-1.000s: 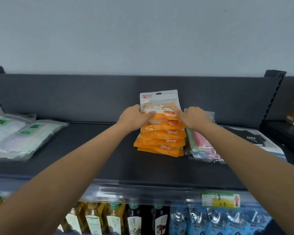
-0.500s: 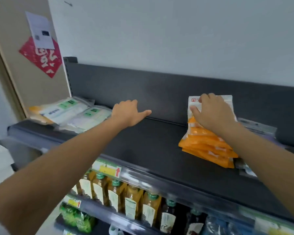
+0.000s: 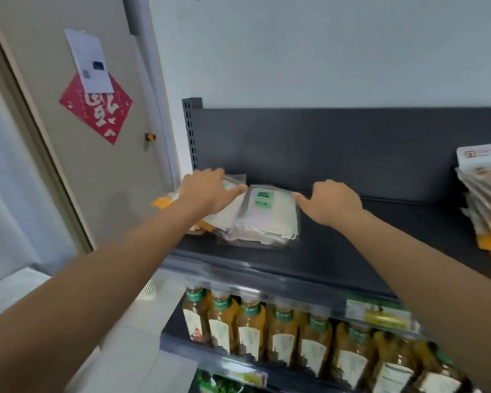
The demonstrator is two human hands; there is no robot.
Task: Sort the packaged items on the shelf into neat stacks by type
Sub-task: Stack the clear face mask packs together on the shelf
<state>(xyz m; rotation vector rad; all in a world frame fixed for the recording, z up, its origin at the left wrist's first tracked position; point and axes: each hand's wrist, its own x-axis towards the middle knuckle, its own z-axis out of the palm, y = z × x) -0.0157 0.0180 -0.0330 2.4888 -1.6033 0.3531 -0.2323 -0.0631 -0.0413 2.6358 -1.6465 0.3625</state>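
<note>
A pile of clear face-mask packs [image 3: 267,219] with green labels lies at the left end of the dark top shelf [image 3: 352,251]. My left hand [image 3: 210,191] rests on the leftmost packs, fingers spread, thumb pointing right. My right hand [image 3: 332,202] hovers at the pile's right edge, fingers apart, its thumb touching or nearly touching the top pack. An orange packet [image 3: 162,201] sticks out under the pile at the far left. The stack of orange-and-white packets [image 3: 488,205] stands at the shelf's right, partly cut off.
Below, a lower shelf holds a row of amber drink bottles [image 3: 281,333] and a yellow-green price tag [image 3: 380,314]. A door [image 3: 77,165] with a red paper and a white sheet stands left of the shelf. The shelf's slotted upright [image 3: 192,131] rises just behind the pile.
My view swung left. My right hand let go of the orange stack and moved across to the face-mask packs. My left hand reached onto the left packs.
</note>
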